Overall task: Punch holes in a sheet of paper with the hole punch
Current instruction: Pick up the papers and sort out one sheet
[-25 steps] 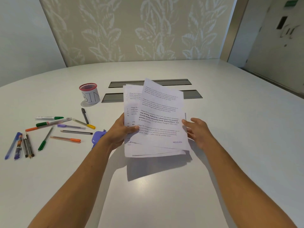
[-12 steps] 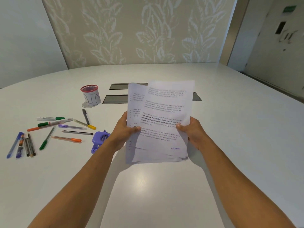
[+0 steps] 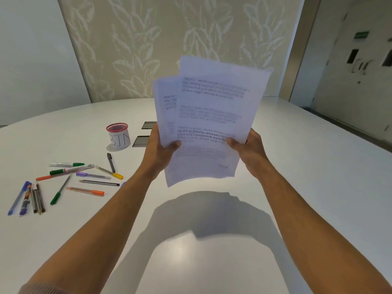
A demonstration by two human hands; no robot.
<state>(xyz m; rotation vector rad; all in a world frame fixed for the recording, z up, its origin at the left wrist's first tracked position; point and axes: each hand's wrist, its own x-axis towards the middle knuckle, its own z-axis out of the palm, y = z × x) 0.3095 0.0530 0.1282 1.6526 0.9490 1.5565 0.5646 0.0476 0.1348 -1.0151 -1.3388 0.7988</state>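
A loose stack of printed white sheets (image 3: 210,115) is held upright in the air above the white table (image 3: 318,187). My left hand (image 3: 161,149) grips its left edge, thumb on the front. My right hand (image 3: 247,146) grips the right edge the same way. The sheets are fanned and not aligned. Of the purple hole punch only a small sliver (image 3: 123,184) shows on the table beside my left forearm; the rest is hidden behind the arm.
Several pens and markers (image 3: 63,181) lie scattered on the table's left side. A small cup labelled BIN (image 3: 117,137) stands behind them. Two dark cable hatches (image 3: 141,141) are set in the tabletop, partly hidden by the sheets. A door is at the far right.
The sheets went from lying low over the table, held by my left hand alone, to being gripped by both hands and raised upright. My left forearm now covers most of the hole punch.
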